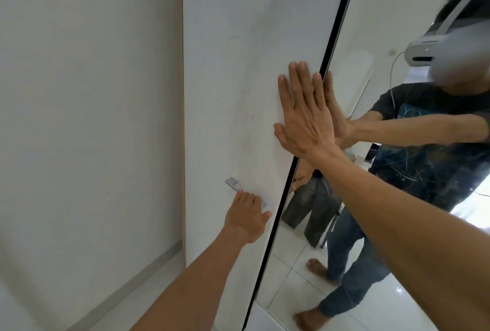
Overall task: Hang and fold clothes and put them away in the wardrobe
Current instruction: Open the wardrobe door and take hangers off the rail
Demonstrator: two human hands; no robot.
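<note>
the wardrobe door (233, 70) stands shut, its metal handle (245, 191) running slantwise low on the panel. left hand (248, 215) rests on the handle, fingers curled together over the bar, and is the nearer hand. right hand (302, 113) lies flat above, fingers extended together against the door's mirror-side edge.

Two hands, left (248, 214) and right (302, 115), one white wardrobe door (233, 65), one metal handle (233, 183), one mirror door (397, 25).
</note>
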